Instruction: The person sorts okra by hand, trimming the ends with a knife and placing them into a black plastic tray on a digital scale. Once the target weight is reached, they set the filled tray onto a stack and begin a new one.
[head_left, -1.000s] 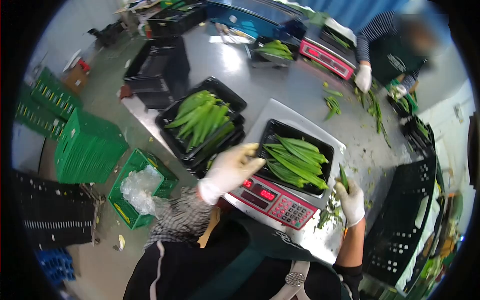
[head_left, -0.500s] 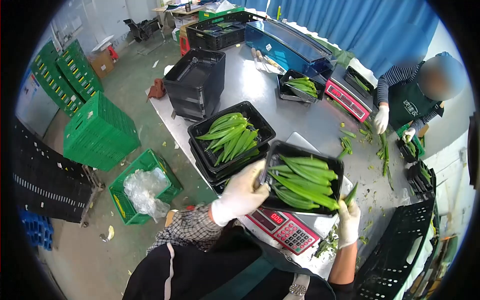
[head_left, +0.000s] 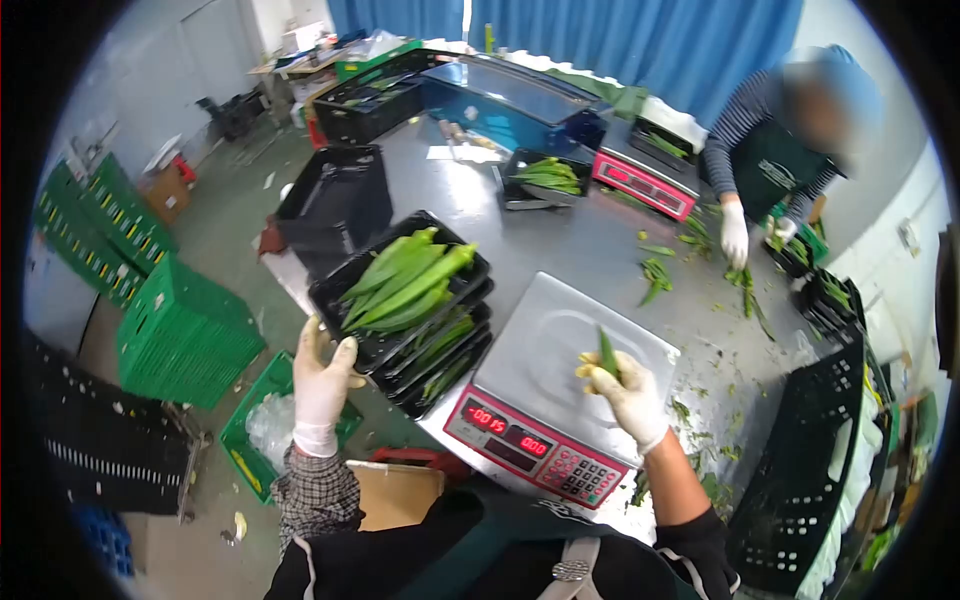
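My left hand (head_left: 322,378), in a white glove with its fingers apart, rests against the near left corner of a stack of black trays (head_left: 340,290). The top tray is filled with green okra pods (head_left: 405,280). My right hand (head_left: 622,390), also gloved, hovers over the near right part of the scale and pinches one okra pod (head_left: 606,353) upright. The scale's steel platform (head_left: 550,340) is bare. Its red front panel (head_left: 530,445) shows lit digits.
A co-worker (head_left: 775,140) in white gloves sorts loose okra (head_left: 655,272) at the table's far right. A second red scale (head_left: 640,185), a tray of okra (head_left: 545,178) and a blue machine (head_left: 510,95) stand behind. Black crates (head_left: 335,200) and green crates (head_left: 185,330) flank the table.
The tray of okra came off the scale and moved left onto the stack. My left hand let go of it. My right hand rose over the bare platform with its pod.
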